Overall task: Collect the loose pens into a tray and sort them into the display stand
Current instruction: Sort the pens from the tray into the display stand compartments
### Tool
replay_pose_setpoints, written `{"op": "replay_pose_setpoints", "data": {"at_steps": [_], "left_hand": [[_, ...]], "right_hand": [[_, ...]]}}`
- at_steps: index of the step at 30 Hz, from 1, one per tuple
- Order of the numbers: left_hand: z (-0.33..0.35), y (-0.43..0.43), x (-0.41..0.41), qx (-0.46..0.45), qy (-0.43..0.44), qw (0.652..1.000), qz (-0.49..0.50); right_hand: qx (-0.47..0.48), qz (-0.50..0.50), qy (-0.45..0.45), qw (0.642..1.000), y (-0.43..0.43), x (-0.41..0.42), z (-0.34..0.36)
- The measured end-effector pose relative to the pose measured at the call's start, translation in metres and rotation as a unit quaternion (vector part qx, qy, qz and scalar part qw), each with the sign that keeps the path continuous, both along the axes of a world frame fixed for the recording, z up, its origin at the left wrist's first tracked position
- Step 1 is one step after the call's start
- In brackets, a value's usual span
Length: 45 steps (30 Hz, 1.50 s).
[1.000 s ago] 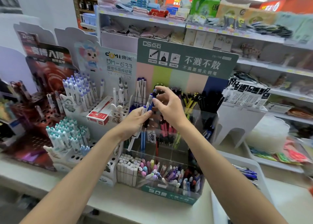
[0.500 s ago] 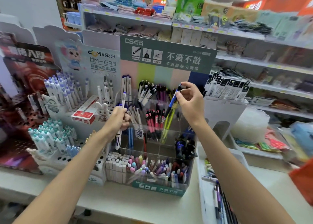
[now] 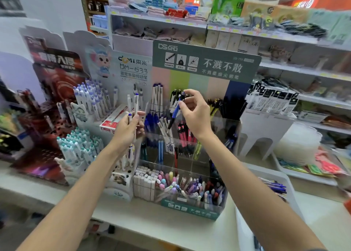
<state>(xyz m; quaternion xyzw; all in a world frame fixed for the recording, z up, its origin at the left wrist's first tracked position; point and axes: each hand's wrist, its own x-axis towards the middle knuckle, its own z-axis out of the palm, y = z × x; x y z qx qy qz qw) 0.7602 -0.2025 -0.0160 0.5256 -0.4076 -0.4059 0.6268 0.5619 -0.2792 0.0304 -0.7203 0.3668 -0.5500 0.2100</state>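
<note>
Right hand: your right hand is up in front of the stand's back tiers. Thumb and fingers are closed in a pinch on the upper end of a blue pen.
Blue pen: the blue pen hangs tilted, button end up at your fingertips, tip down and to the left. It is over the compartment of white-barrelled pens; whether it touches them cannot be told.
Left hand: your left hand is just left of the stand. Its fingers are curled round a few white pens, held upright with their blue caps above your fist.
Stand: the stand is clear and stepped, with a green header, and sits on the desk. Its compartments hold blue, white, pink, yellow and black pens; the front bin holds pastel ones.
Tray: the white tray sits on the desk just right of the stand, with loose pens lying in it.
Left of stand: a white rack of capped pens, and a red box on it.
</note>
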Motion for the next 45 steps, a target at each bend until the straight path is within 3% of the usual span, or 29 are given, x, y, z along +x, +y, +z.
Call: {"op": "replay_pose_setpoints", "data": {"at_steps": [6,10,15,21,24,29,31,35,39,42,45], "left_hand": [[0.003,0.004,0.020,0.008,-0.021,1.000,-0.002],[0.011,-0.002,0.012,0.012,0.010,0.999,-0.034],[0.012,-0.019,-0.035,0.025,0.009,0.992,-0.119],[0.011,-0.036,-0.109,0.015,-0.053,0.978,-0.199],[0.005,-0.037,-0.132,0.015,-0.041,0.975,-0.217],[-0.002,-0.039,-0.140,0.027,-0.015,0.973,-0.231],[-0.002,-0.037,-0.138,0.025,-0.009,0.973,-0.231],[-0.001,-0.033,-0.131,0.022,-0.015,0.972,-0.232],[-0.002,-0.032,-0.128,0.022,-0.015,0.973,-0.230],[-0.003,-0.029,-0.127,0.019,-0.010,0.973,-0.231],[-0.003,-0.028,-0.126,0.020,-0.008,0.972,-0.234]], "right_hand": [[-0.016,0.007,-0.006,1.000,-0.006,0.034,0.014],[-0.030,-0.026,-0.004,0.999,-0.015,0.022,0.029],[-0.042,-0.070,0.013,0.997,-0.010,-0.031,0.022],[-0.043,-0.210,0.019,0.977,0.008,-0.124,-0.002],[-0.041,-0.257,0.026,0.965,0.016,-0.148,-0.017],[-0.026,-0.252,0.157,0.954,0.013,-0.156,-0.053],[-0.044,-0.268,0.236,0.933,0.009,-0.157,-0.067],[-0.072,-0.298,0.273,0.912,0.000,-0.159,-0.064],[-0.079,-0.283,0.382,0.876,-0.004,-0.156,-0.057],[-0.061,-0.274,0.346,0.895,0.000,-0.155,-0.053],[-0.054,-0.198,0.215,0.955,0.015,-0.131,-0.034]]}}
